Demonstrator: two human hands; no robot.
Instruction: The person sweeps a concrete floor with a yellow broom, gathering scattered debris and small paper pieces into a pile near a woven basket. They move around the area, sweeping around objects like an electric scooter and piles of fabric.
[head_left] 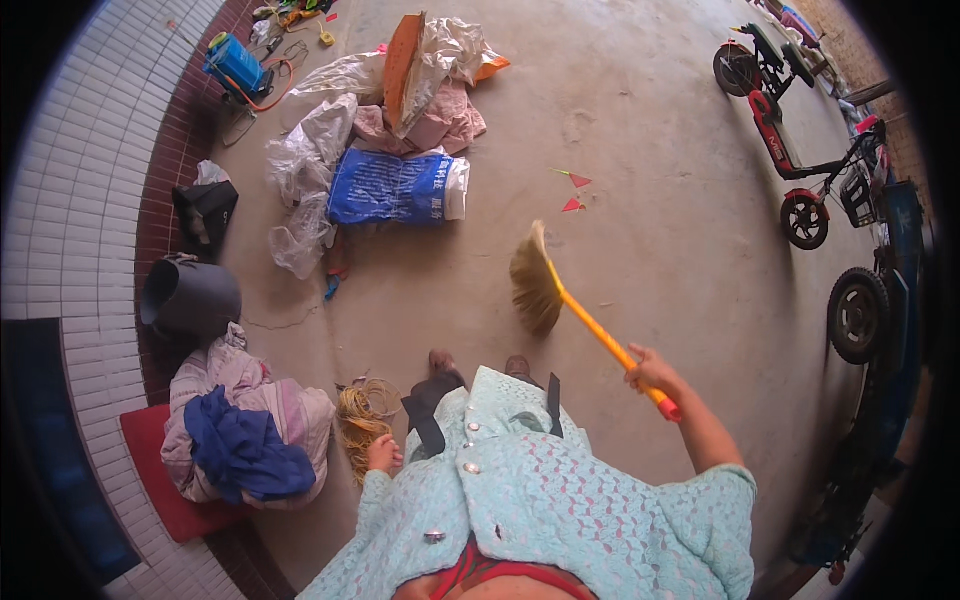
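Note:
My right hand (655,372) is wrapped round the orange-yellow handle of a broom (600,330), close to its red end cap. The broom slants up and to the left, its fan of straw-coloured bristles at floor level ahead of my feet. My left hand (383,453) hangs low at my left side with the fingers curled in, and nothing shows in it. Beside it in the picture lies a tangled coil of yellow cord or straw (360,415). Two small red scraps, the nearer a red triangle (573,205), lie on the concrete beyond the bristles.
Ahead left is a heap of plastic sheeting (300,160) with a blue printed sack (390,187). A dark bucket (192,298), a bundled quilt (300,420) and a blue sprayer (235,65) line the tiled wall. A red-black scooter (775,130) and a wheel (858,315) stand right.

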